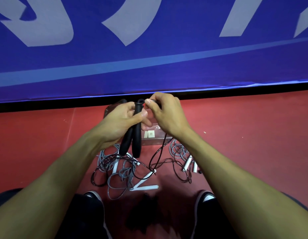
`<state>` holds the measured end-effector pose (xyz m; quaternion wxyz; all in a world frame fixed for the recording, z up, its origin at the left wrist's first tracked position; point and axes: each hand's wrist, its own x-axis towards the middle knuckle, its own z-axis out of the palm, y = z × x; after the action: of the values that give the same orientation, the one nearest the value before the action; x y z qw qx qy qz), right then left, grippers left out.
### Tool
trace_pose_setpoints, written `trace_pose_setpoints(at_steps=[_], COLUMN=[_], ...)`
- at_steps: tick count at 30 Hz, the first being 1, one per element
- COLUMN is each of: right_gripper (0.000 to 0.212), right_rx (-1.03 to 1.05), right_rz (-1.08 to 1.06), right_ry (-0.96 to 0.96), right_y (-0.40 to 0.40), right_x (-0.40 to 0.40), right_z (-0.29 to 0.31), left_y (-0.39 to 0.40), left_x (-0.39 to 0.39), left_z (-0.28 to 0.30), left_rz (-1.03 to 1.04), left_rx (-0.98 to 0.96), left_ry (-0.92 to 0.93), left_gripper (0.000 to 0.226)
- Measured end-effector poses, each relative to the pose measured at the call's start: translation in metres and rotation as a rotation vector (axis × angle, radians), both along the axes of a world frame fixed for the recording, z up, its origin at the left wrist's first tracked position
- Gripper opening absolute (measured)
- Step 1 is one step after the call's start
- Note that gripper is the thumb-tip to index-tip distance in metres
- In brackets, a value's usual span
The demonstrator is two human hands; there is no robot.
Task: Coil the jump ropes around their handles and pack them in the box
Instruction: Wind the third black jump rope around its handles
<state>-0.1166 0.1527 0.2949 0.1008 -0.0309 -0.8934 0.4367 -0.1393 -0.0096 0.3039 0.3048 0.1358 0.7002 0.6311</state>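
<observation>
My left hand [123, 120] grips the two black handles [136, 135] of a jump rope side by side, their lower ends pointing down toward me. My right hand [164, 112] pinches the black rope [161, 149] near the handle tops; the rest of that rope hangs down and loops loosely on the floor. Behind my hands a clear plastic box [153, 138] sits on the red floor, mostly hidden. Grey ropes with white handles [144, 176] lie tangled on the floor below my hands, and another grey rope [180, 152] lies to the right.
A blue banner [149, 57] with pale lettering stands upright just beyond the box. The red floor [253, 135] extends left and right. My knees and dark shoes [207, 197] are at the bottom edge of the view.
</observation>
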Motion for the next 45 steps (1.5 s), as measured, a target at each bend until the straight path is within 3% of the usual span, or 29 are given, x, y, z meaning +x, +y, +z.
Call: trace_pose_setpoints(at_steps=[4, 10, 14, 16, 20, 25, 27, 29, 33, 36, 38, 41, 45], right_gripper=[0.027, 0.027, 0.026, 0.026, 0.026, 0.025, 0.025, 0.025, 0.022, 0.021, 0.020, 0.021, 0.019], right_rx=[-0.041, -0.060, -0.034, -0.036, -0.024, -0.035, -0.044, -0.054, -0.075, -0.081, -0.092, -0.092, -0.080], right_rz=[-0.017, 0.006, -0.002, -0.007, -0.018, -0.024, -0.024, -0.019, 0.024, 0.065, 0.084, 0.101, 0.081], right_ry=[0.016, 0.028, 0.029, 0.033, 0.026, 0.022, 0.031, 0.040, 0.044, 0.045, 0.048, 0.047, 0.046], right_y=[-0.002, -0.003, 0.004, 0.008, 0.012, 0.016, 0.018, 0.020, 0.016, 0.011, 0.010, 0.008, 0.010], right_x=[-0.002, -0.002, -0.001, 0.000, 0.000, -0.001, 0.000, 0.000, 0.001, 0.003, 0.003, 0.004, 0.003], right_z=[0.001, -0.001, -0.002, -0.002, -0.005, -0.005, -0.005, -0.004, -0.001, 0.001, 0.003, 0.004, 0.002], left_y=[0.001, 0.001, -0.001, 0.000, 0.001, 0.001, -0.002, -0.005, -0.005, -0.006, -0.006, -0.005, -0.003], left_x=[-0.004, -0.001, -0.006, -0.006, -0.008, -0.006, -0.006, -0.007, -0.006, -0.009, -0.009, -0.009, -0.007], left_z=[0.006, 0.001, -0.011, -0.012, -0.014, -0.011, -0.009, -0.008, -0.008, -0.011, -0.012, -0.012, -0.013], left_rz=[0.053, 0.031, -0.033, 0.008, 0.046, 0.104, 0.004, -0.104, -0.050, 0.016, 0.042, 0.082, 0.135], left_rx=[-0.086, -0.077, -0.246, -0.308, -0.356, -0.215, -0.125, -0.079, -0.169, -0.307, -0.353, -0.300, -0.313], left_ry=[0.118, 0.194, 0.383, 0.418, 0.281, 0.010, -0.025, -0.026, 0.102, 0.234, 0.292, 0.255, 0.228], left_gripper=[0.038, 0.011, 0.013, 0.025, 0.069, 0.058, 0.028, 0.017, 0.014, 0.037, 0.040, 0.026, 0.042])
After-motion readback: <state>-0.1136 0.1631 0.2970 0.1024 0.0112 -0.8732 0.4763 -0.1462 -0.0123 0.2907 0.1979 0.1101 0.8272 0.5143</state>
